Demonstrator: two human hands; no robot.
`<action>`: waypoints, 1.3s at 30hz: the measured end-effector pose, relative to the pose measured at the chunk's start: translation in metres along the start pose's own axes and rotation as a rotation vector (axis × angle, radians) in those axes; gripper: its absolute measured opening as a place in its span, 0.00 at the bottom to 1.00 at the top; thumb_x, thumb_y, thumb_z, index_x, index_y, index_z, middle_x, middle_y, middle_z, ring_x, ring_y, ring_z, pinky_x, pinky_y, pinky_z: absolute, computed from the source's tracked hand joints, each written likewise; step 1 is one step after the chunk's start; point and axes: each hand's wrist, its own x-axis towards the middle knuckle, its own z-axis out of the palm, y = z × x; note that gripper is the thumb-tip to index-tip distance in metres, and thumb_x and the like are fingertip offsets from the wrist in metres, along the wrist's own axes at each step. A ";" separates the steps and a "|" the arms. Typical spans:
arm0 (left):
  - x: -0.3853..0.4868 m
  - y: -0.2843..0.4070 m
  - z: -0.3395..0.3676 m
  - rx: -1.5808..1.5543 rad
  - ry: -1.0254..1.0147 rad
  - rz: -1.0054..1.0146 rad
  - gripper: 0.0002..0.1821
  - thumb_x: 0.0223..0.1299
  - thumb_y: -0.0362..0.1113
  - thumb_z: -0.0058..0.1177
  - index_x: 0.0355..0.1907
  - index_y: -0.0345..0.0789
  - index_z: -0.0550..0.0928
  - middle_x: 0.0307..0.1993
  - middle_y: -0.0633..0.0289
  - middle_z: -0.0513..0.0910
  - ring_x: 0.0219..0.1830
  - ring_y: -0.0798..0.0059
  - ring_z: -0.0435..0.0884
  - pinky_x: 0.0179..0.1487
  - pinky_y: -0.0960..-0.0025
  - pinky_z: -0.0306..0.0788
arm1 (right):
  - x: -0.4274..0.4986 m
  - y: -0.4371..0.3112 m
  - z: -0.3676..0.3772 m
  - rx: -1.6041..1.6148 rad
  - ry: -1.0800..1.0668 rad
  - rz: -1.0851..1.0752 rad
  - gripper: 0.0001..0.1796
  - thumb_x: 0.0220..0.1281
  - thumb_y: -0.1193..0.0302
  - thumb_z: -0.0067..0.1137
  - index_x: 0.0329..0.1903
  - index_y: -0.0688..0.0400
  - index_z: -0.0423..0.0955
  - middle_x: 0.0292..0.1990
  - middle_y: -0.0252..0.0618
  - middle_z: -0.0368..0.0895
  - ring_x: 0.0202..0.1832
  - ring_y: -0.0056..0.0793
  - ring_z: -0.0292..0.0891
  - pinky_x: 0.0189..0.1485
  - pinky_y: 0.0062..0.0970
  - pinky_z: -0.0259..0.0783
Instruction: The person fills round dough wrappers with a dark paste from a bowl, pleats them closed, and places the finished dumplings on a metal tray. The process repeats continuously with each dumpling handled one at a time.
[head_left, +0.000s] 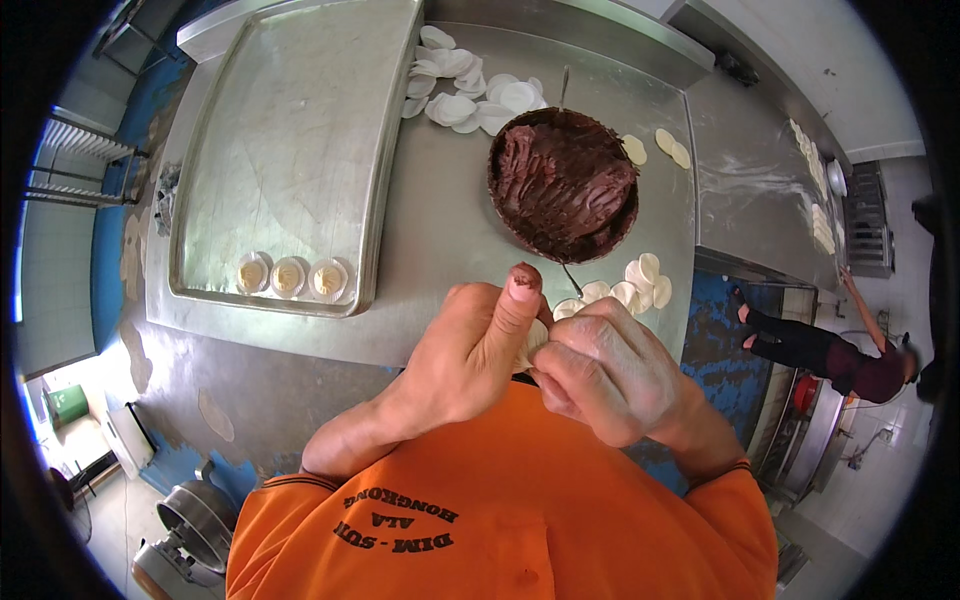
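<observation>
A pale dough bun (531, 346) is held between my two hands, close in front of my chest and mostly hidden by the fingers. My left hand (480, 349) cups it, thumb up, with dark paste on the thumb tip. Flour whitens my right hand (611, 367), whose fingers are bunched at the dough's edge. Beyond them stands a bowl of dark brown paste (562, 184), with a thin metal handle showing at its far and near rims. Flat dough rounds (643, 279) lie beside the bowl's near right. Three pleated buns (288, 277) sit on paper liners in the metal tray (367, 225).
White paper rounds (454, 109) are heaped behind the bowl's left. More dough rounds (673, 148) lie at the right of the steel table (442, 225). A second floured worktop (757, 165) adjoins it. Another person (840, 352) stands at far right; a mixer (191, 525) is at lower left.
</observation>
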 end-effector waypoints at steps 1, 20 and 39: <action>0.000 -0.001 0.001 -0.029 0.003 0.001 0.44 0.79 0.62 0.16 0.32 0.27 0.81 0.22 0.64 0.78 0.25 0.83 0.73 0.28 0.78 0.65 | 0.000 0.000 0.001 0.069 0.028 0.044 0.13 0.48 0.83 0.65 0.40 0.68 0.78 0.34 0.42 0.75 0.31 0.32 0.73 0.30 0.23 0.73; 0.003 -0.007 0.010 -0.115 0.134 0.058 0.47 0.76 0.67 0.13 0.25 0.30 0.78 0.19 0.65 0.75 0.21 0.82 0.71 0.25 0.76 0.63 | -0.001 -0.009 0.011 0.275 0.248 0.257 0.17 0.46 0.83 0.70 0.41 0.65 0.77 0.35 0.41 0.78 0.31 0.35 0.76 0.33 0.30 0.73; 0.004 -0.005 0.003 -0.212 0.039 -0.070 0.46 0.77 0.66 0.17 0.25 0.29 0.78 0.18 0.64 0.74 0.21 0.83 0.70 0.23 0.76 0.63 | -0.004 -0.006 0.005 0.535 0.112 0.427 0.10 0.61 0.79 0.65 0.43 0.65 0.75 0.35 0.41 0.79 0.31 0.30 0.73 0.34 0.29 0.70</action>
